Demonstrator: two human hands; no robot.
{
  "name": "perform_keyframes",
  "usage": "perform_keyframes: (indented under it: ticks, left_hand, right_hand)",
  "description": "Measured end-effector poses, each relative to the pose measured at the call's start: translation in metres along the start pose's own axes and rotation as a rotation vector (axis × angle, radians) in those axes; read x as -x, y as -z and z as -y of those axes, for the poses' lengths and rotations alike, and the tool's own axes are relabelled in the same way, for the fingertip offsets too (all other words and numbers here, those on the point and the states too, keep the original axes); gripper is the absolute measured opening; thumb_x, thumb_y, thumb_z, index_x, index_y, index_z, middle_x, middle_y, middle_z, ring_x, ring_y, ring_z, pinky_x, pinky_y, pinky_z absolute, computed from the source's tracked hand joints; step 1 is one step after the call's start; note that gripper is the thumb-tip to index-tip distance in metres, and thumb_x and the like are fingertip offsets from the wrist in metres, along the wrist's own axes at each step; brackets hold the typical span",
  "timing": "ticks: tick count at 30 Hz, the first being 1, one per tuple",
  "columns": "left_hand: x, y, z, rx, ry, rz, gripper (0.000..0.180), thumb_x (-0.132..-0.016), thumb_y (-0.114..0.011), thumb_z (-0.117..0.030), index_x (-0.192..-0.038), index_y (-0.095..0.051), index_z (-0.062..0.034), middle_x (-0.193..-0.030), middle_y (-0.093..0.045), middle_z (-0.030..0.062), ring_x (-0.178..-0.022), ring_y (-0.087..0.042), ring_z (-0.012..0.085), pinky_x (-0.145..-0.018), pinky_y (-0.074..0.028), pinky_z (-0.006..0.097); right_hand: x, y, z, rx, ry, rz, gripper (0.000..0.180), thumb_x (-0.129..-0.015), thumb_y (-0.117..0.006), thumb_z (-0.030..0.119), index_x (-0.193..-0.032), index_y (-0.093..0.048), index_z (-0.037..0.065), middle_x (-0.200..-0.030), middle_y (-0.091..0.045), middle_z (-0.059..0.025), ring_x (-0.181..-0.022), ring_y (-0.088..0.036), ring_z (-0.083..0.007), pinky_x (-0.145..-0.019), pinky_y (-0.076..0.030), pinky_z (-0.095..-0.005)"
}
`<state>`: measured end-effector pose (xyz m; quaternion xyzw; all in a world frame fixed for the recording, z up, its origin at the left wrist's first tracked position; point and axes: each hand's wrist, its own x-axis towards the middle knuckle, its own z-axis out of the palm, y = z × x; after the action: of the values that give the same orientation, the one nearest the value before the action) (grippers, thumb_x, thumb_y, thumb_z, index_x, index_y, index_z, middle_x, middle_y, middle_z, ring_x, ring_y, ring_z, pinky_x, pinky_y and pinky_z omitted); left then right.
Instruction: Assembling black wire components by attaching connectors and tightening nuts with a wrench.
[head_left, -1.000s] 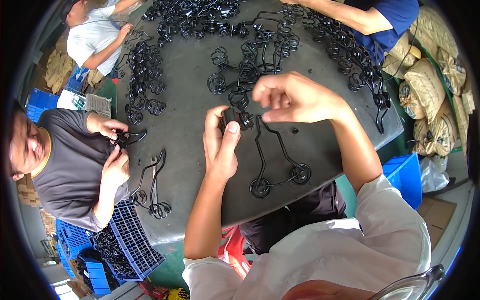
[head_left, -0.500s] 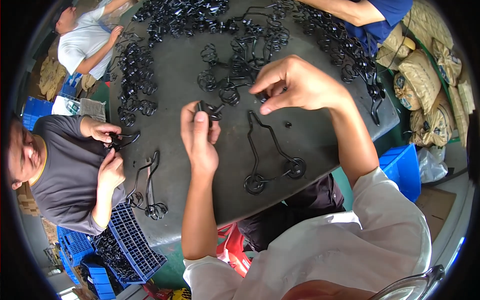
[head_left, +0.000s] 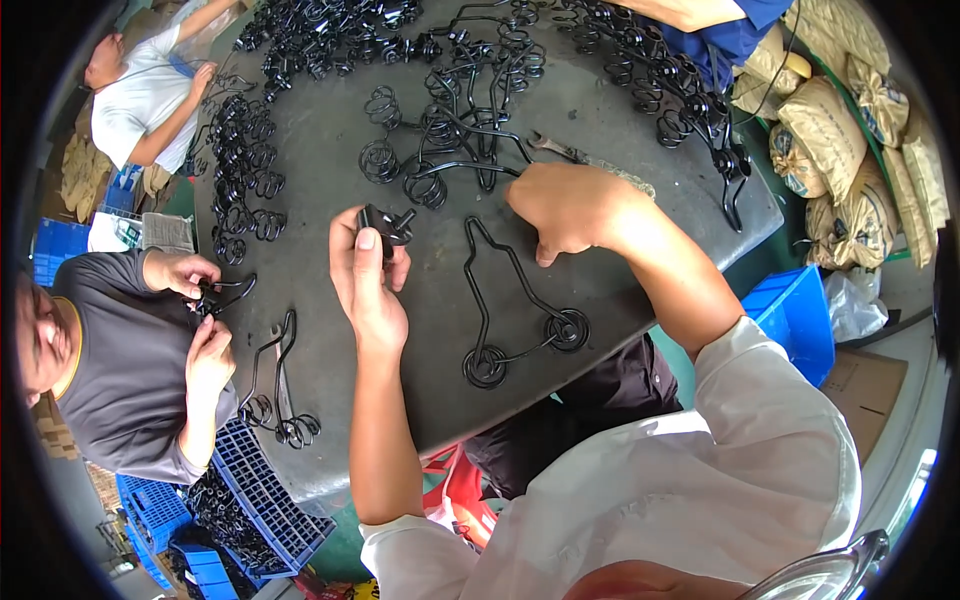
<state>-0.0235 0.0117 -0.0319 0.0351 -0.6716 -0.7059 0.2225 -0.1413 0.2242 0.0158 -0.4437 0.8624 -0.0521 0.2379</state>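
On the table [head_left: 325, 345], near its front edge, I saw a wire spring [head_left: 486, 367] lying to the right of the left hand [head_left: 372, 300], which had a clamp [head_left: 378, 226] in it. Behind the right hand [head_left: 570, 210] lay a wrench [head_left: 562, 149]. One spring heap [head_left: 252, 165] lined the table's left side, another heap [head_left: 672, 100] its right. Past the right edge sat sacks [head_left: 828, 115]; a tub [head_left: 790, 325] stood nearer.

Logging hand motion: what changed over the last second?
The left hand moved left, away from the wire frame, keeping its grip on the black part. The right hand moved right, turned palm down and uncovered a wrench. The loose black bit on the table no longer shows; whether the right hand has it is hidden. Unchanged: the wire frame lies where it was.
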Motion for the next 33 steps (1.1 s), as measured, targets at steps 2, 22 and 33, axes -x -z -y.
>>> perform_keyframes:
  ticks: [2,22,33]
  left_hand:
    - [0.001,-0.002,0.002,0.024,-0.002,-0.002,0.04,-0.103,-0.052,-0.042,-0.112,-0.052,-0.0024,-0.076,-0.054,0.0038,-0.055,-0.043,0.0092,-0.049,-0.031,0.023]
    - [0.009,-0.011,0.006,-0.067,-0.094,0.193,0.042,-0.1,-0.07,-0.031,-0.124,-0.051,-0.0003,-0.105,-0.062,0.005,-0.094,-0.058,0.0108,-0.083,-0.049,0.026]
    - [0.0,0.001,-0.002,0.2,0.022,0.196,0.035,-0.099,-0.067,-0.013,-0.13,-0.058,0.002,-0.11,-0.069,0.0111,-0.084,-0.067,0.0149,-0.071,-0.051,0.026]
  right_hand:
    - [0.004,0.005,-0.005,-0.017,-0.003,-0.039,0.041,-0.07,-0.087,0.016,-0.095,-0.066,-0.007,-0.082,-0.07,-0.0233,-0.089,-0.07,-0.0432,-0.075,-0.054,-0.049]
    - [-0.018,-0.006,0.031,-0.678,0.552,-0.683,0.041,-0.077,-0.082,0.0,-0.113,-0.061,0.002,-0.101,-0.063,-0.0097,-0.09,-0.067,-0.0241,-0.075,-0.058,-0.0361]
    - [-0.02,-0.002,0.024,-0.837,0.522,-0.708,0.043,-0.079,-0.08,-0.003,-0.118,-0.062,0.004,-0.1,-0.07,-0.008,-0.096,-0.069,-0.0204,-0.08,-0.058,-0.0354]
